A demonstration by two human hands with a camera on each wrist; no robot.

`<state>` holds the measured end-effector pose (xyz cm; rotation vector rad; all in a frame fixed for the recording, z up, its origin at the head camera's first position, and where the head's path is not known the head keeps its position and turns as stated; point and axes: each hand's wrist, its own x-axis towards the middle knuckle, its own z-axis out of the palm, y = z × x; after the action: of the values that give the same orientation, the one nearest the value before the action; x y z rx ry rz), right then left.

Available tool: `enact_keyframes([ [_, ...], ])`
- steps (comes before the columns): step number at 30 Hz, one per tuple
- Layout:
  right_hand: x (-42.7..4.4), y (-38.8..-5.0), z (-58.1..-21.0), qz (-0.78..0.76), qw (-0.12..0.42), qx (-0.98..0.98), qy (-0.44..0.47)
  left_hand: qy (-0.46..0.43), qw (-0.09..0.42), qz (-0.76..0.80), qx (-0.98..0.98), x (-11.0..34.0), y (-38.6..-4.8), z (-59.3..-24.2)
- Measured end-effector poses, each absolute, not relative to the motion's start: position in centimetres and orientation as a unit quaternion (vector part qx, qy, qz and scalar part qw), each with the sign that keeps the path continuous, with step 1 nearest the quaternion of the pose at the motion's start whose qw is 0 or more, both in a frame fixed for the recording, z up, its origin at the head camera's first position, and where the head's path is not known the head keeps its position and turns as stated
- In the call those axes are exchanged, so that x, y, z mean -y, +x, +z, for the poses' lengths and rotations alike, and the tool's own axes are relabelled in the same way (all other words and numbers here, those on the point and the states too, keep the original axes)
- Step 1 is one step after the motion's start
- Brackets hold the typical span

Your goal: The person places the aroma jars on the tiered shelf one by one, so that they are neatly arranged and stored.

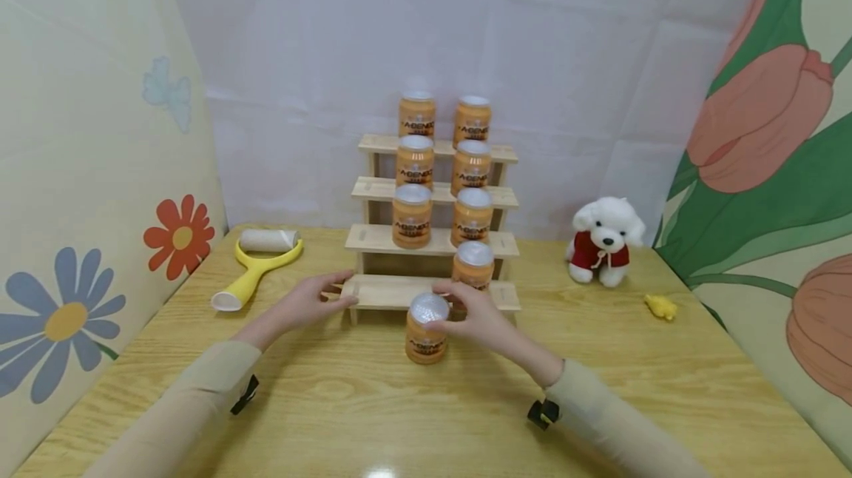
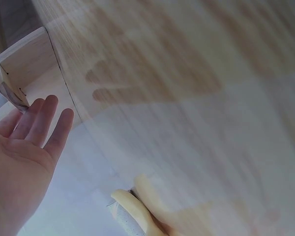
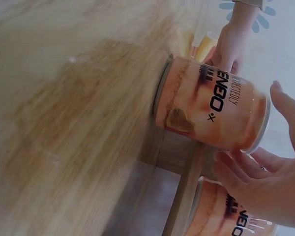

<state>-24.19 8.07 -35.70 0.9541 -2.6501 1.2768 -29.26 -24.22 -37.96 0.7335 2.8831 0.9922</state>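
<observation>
On the table, in front of a stepped wooden shelf point(image 1: 386, 293), stands an orange can point(image 1: 426, 341) with a silver lid. My right hand point(image 1: 481, 319) curves around the can's upper right side, fingers relaxed; in the right wrist view the thumb point(image 3: 285, 105) is apart from the can point(image 3: 211, 105). The fingers of my left hand point(image 1: 309, 305) reach the left end of the lowest step. Seen in the left wrist view, the fingers point(image 2: 42, 120) are extended beside the wood. Another orange can point(image 1: 474, 267) sits on the lowest step's right side, partly behind my right hand.
Pairs of matching cans stand on the three higher steps, such as a can point(image 1: 411, 219) on the left. A yellow lint roller point(image 1: 256, 271) lies at the left. To the right are a white plush dog point(image 1: 606, 241) and a small yellow toy point(image 1: 661, 307).
</observation>
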Motion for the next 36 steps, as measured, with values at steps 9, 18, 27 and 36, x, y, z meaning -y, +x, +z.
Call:
enact_keyframes([
  [9, -7.4, -24.3, -36.1, 0.393, 0.005, 0.867, 0.307, 0.236, 0.003, 0.319, -0.918, 24.3, -29.1, -37.8],
  [18, -6.8, -24.1, -36.0, 0.384, -0.001, 0.871, 0.306, 0.239, -0.001, 0.318, -0.918, 24.2, -29.2, -37.9],
  [27, -6.2, -23.9, -36.0, 0.362, 0.018, 0.869, 0.336, 0.237, -0.007, 0.322, -0.916, 24.3, -29.3, -38.1],
  [36, -6.0, -23.6, -35.8, 0.38, 0.013, 0.855, 0.352, 0.242, -0.016, 0.326, -0.914, 24.3, -29.5, -38.2],
])
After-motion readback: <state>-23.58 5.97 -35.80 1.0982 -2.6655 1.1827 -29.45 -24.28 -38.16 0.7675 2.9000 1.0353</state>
